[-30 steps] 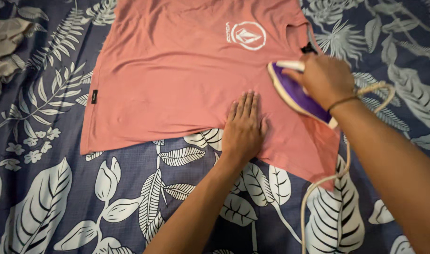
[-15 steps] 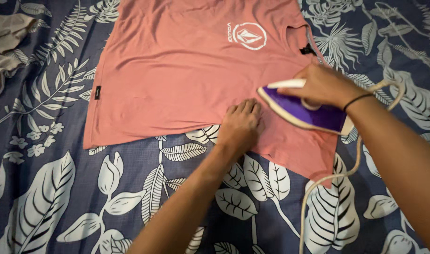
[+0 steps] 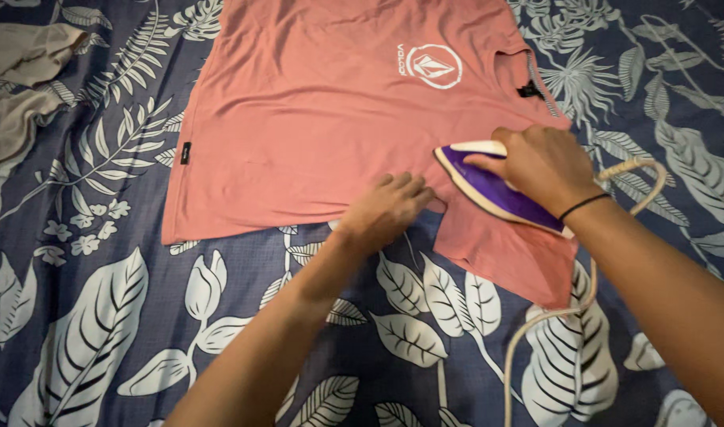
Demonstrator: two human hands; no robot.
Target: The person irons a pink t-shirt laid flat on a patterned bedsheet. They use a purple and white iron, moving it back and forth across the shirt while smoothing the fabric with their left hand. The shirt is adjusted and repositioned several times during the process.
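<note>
- Where the frame's upper left corner begins, a crumpled beige cloth [image 3: 18,79] lies on the bed [image 3: 85,316], whose sheet is navy with white leaves.
- A salmon-pink t-shirt [image 3: 314,119] is spread flat across the upper centre, a white round emblem [image 3: 433,66] near its collar.
- The left hand [image 3: 386,207] presses on the shirt's lower hem at centre, fingers together and bent, holding nothing.
- The right hand [image 3: 540,166], right of centre, is clamped around a purple and white iron [image 3: 488,186] resting on the shirt's sleeve area.
- A beige cord [image 3: 536,332] loops down at lower right.
</note>
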